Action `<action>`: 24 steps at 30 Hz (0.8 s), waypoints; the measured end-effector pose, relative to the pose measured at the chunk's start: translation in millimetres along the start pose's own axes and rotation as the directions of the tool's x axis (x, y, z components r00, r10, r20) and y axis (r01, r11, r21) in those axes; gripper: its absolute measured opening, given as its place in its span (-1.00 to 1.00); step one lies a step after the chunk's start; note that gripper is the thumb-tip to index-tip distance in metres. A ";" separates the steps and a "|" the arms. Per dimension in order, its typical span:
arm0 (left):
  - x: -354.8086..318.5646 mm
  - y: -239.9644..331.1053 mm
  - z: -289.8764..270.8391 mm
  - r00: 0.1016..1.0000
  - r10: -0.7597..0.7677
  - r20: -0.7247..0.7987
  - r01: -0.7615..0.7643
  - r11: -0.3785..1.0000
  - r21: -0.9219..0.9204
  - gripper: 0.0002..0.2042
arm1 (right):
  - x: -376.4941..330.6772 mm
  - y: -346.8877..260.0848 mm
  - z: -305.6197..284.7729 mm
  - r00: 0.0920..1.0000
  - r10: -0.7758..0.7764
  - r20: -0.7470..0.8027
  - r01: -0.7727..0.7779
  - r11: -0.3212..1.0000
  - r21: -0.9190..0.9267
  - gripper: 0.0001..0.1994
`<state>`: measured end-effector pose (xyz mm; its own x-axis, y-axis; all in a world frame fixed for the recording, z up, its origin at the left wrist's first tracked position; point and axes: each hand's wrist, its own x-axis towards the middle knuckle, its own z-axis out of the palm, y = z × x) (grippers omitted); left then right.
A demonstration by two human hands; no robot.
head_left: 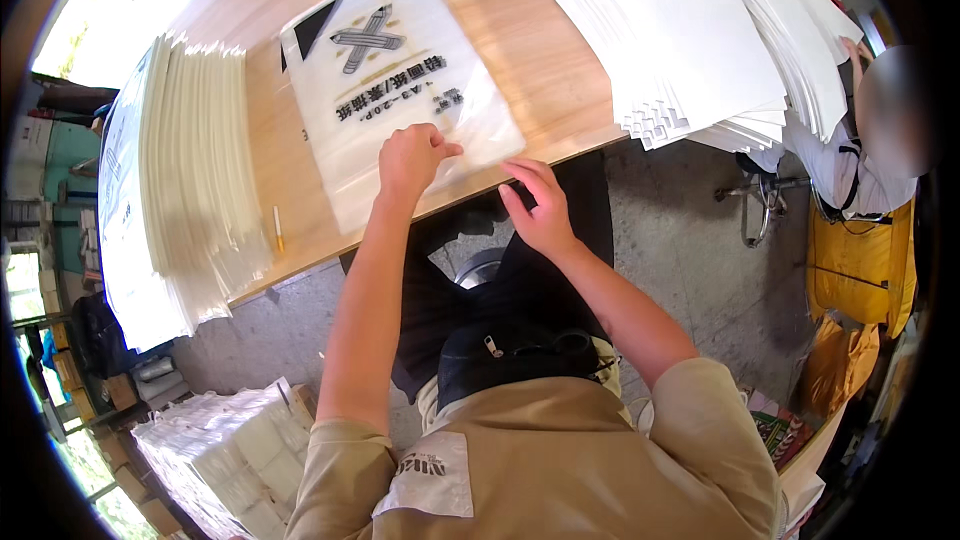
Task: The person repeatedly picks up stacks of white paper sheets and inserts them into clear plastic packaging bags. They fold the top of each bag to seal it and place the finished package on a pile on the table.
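Note:
A clear plastic packaging bag (400, 125) lies flat on the wooden table (270, 140), white inside and printed with crossed pencils and dark lettering. Over its lower part is my left hand (410, 160), fingers curled in and thumb near the fingertips. What the fingers pinch, if anything, is too small to make out. By the bag's near right corner I hold my right hand (541, 210) open, thumb and fingers apart, the fingertips close to the table edge. Whether they touch the bag I cannot tell.
At the left stands a thick stack of similar bags (200, 160), a thin white-and-orange stick (278, 228) beside it. White paper sheets (670, 40) are piled at the right. A person (860, 130) sits beyond them. Wrapped white bundles (230, 455) rest at the lower left.

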<state>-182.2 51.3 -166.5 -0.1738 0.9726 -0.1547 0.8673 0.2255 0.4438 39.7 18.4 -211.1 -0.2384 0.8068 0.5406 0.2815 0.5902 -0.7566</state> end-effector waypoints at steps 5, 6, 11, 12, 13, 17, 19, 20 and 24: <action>6.1 -0.3 -8.9 1.000 -0.019 -0.005 0.019 1.000 0.009 -0.66 | 26.6 3.6 35.1 0.761 0.591 0.266 -0.646 0.659 0.384 -0.65; 4.9 -3.5 -6.6 1.000 -0.009 -0.021 0.009 1.000 0.006 -0.67 | 39.8 0.0 38.6 0.702 0.635 0.323 -0.711 0.606 0.357 -0.64; 0.3 -11.2 3.5 0.997 0.046 -0.069 -0.044 0.999 0.032 -0.71 | 74.0 -11.6 58.2 0.584 0.732 0.352 -0.811 0.542 0.219 -0.66; 0.6 -12.0 3.1 0.997 0.040 -0.059 -0.038 0.999 0.033 -0.72 | 73.4 -7.5 61.1 0.607 0.734 0.305 -0.794 0.571 0.207 -0.70; 1.2 -9.3 -2.7 0.999 0.032 -0.032 -0.032 0.999 -0.020 -0.73 | 71.6 -0.1 63.4 0.631 0.733 0.254 -0.776 0.600 0.195 -0.74; 9.6 -25.2 -24.5 0.971 0.007 -0.238 -0.066 0.968 -0.242 -0.76 | 63.7 12.0 62.5 0.637 0.758 0.141 -0.769 0.610 0.191 -0.81; 9.7 -22.7 -35.9 0.915 -0.024 -0.403 -0.101 0.953 -0.286 -0.78 | 61.5 14.0 61.0 0.611 0.777 0.148 -0.789 0.584 0.193 -0.82; 10.2 -20.8 -41.5 0.892 -0.042 -0.451 -0.097 0.955 -0.281 -0.79 | 60.4 14.7 61.0 0.610 0.779 0.149 -0.789 0.577 0.211 -0.81; -15.4 -11.7 -25.6 0.948 0.042 -0.315 -0.044 0.999 -0.001 -0.50 | 58.6 13.7 61.7 0.666 0.736 0.117 -0.746 0.657 0.113 -0.78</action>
<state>-201.7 35.1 -146.7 -0.2758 0.9494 0.1503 0.8737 0.1824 0.4509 -27.7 72.1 -212.5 -0.0607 0.9689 -0.2399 0.2579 -0.2170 -0.9415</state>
